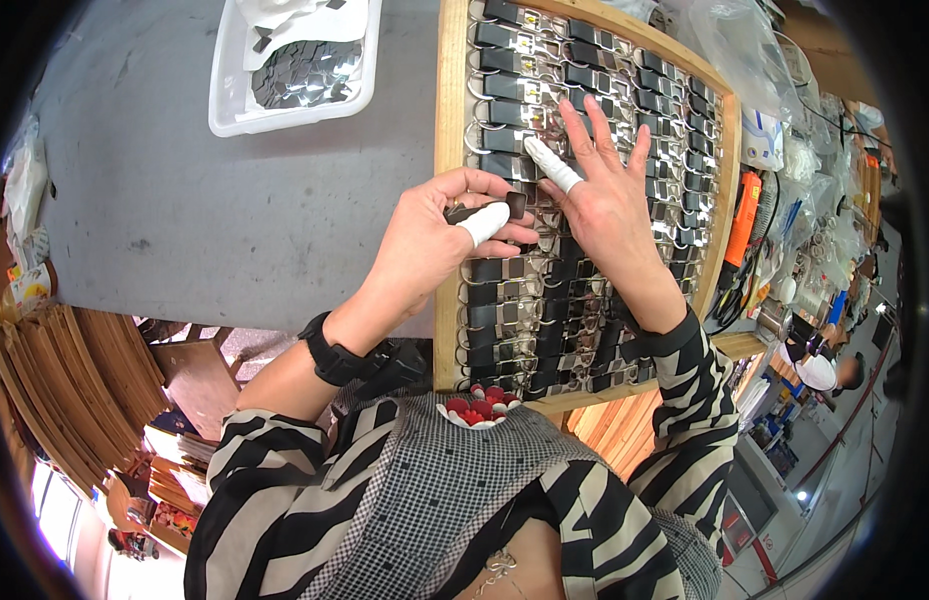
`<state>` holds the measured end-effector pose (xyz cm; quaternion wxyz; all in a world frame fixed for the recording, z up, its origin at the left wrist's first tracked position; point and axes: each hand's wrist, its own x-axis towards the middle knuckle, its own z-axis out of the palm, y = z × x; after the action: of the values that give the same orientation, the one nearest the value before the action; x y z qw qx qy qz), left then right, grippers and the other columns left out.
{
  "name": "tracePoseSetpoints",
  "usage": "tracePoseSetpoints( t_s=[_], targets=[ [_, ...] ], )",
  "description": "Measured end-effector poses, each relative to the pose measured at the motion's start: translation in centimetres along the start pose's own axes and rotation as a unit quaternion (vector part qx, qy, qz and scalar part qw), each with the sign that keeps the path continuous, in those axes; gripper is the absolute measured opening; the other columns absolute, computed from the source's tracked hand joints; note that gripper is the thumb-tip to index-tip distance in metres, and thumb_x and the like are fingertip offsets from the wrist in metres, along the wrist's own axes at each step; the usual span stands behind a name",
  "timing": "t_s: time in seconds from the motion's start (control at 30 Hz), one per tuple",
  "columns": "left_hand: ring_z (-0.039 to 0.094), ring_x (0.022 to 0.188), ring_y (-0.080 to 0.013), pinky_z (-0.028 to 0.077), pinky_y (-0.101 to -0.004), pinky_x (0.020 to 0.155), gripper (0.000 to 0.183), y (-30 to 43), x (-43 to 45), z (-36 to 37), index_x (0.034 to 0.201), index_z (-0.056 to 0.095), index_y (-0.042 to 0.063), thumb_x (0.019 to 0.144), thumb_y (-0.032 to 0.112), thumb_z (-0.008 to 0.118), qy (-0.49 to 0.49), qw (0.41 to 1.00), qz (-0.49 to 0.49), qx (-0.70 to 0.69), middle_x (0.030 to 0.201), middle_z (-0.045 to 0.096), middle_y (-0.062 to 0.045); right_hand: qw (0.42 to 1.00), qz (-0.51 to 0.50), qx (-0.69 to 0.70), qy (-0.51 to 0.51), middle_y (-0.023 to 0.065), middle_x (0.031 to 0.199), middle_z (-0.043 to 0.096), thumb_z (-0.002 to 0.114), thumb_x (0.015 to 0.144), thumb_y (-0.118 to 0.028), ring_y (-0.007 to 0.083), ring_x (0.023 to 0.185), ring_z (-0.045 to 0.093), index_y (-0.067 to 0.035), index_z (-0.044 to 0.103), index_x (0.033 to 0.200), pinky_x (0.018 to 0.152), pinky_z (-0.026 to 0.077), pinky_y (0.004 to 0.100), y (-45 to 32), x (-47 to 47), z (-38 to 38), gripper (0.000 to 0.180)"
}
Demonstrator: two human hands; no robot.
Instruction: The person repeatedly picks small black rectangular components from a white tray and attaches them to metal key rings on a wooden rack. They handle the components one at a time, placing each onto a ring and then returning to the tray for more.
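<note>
My left hand [431, 225] holds a small dark square plate [516, 205] near its fingertips, with more dark pieces [457, 214] in the curled palm. A white finger cover [485, 223] sits on its thumb. Spread over a wooden-framed tray [451, 97], my right hand [613, 210] has fingers apart and seems to hold nothing. Its index finger, also in a white cover [553, 163], rests on or just above a key ring's metal fitting. Rows of key rings with black straps [502, 112] and metal parts fill the tray; both hands hide some of them.
A white plastic tub [218, 112] with shiny dark square pieces [307, 75] stands on the grey table [172, 202]. An orange-handled tool [742, 217] and clear plastic bags [742, 52] lie right of the tray. Wooden frames [67, 367] are stacked at left. Another person [817, 367] is far right.
</note>
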<state>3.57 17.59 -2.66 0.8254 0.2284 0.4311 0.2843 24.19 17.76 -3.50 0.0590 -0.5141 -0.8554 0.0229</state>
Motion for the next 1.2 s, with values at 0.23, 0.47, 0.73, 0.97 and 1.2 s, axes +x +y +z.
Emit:
tracePoseSetpoints(
  t_s=[0.23, 0.47, 0.73, 0.97, 1.2],
  targets=[
    [0.069, 0.092, -0.0248, 0.059, -0.0274, 0.073, 0.023, 0.6, 0.5, 0.7, 0.113, 0.053, -0.005, 0.090, -0.003, 0.052, 0.030, 0.999, 0.003, 0.019, 0.099, 0.066, -0.017, 0.992, 0.015, 0.124, 0.026, 0.0137, 0.144, 0.042, 0.071, 0.078, -0.019, 0.0332, 0.135, 0.036, -0.006, 0.065, 0.107, 0.102, 0.017, 0.0695, -1.4, 0.2, -2.3, 0.032],
    [0.066, 0.099, -0.0243, 0.058, -0.0297, 0.079, 0.025, 0.3, 1.0, 0.9, 0.118, 0.052, -0.003, 0.093, 0.002, 0.052, 0.010, 0.999, 0.035, 0.003, 0.106, 0.066, -0.016, 0.995, 0.001, 0.082, 0.064, 0.0138, 0.139, 0.047, 0.072, 0.077, -0.015, 0.0330, 0.133, 0.039, -0.002, 0.066, 0.096, 0.104, 0.019, 0.0660, -1.2, 1.3, -2.5, 0.025],
    [0.068, 0.094, -0.0248, 0.059, -0.0284, 0.077, 0.019, 0.5, 0.9, 0.7, 0.111, 0.055, -0.007, 0.093, -0.001, 0.049, -0.007, 1.000, 0.004, -0.012, 0.104, 0.065, -0.018, 0.994, 0.023, 0.033, 0.101, 0.0130, 0.138, 0.049, 0.071, 0.078, -0.015, 0.0303, 0.132, 0.040, -0.002, 0.067, 0.102, 0.105, 0.021, 0.0640, 1.5, 3.2, 1.2, 0.027],
    [0.069, 0.091, -0.0254, 0.059, -0.0289, 0.076, 0.019, 0.3, 0.9, 0.3, 0.112, 0.056, -0.002, 0.095, 0.005, 0.050, -0.027, 1.000, 0.008, 0.013, 0.103, 0.065, -0.019, 0.997, 0.036, 0.023, 0.069, 0.0134, 0.141, 0.045, 0.068, 0.082, -0.022, 0.0316, 0.134, 0.037, -0.007, 0.065, 0.113, 0.105, 0.018, 0.0651, 1.3, 2.1, 0.8, 0.034],
    [0.069, 0.091, -0.0252, 0.059, -0.0287, 0.076, 0.018, 0.2, 1.0, 0.4, 0.112, 0.055, -0.001, 0.096, 0.006, 0.050, -0.022, 1.000, 0.009, 0.018, 0.103, 0.066, -0.019, 0.995, 0.064, 0.018, 0.070, 0.0123, 0.143, 0.043, 0.066, 0.084, -0.022, 0.0307, 0.135, 0.037, -0.007, 0.064, 0.114, 0.106, 0.018, 0.0635, 1.1, 1.6, 0.6, 0.033]
  ],
)
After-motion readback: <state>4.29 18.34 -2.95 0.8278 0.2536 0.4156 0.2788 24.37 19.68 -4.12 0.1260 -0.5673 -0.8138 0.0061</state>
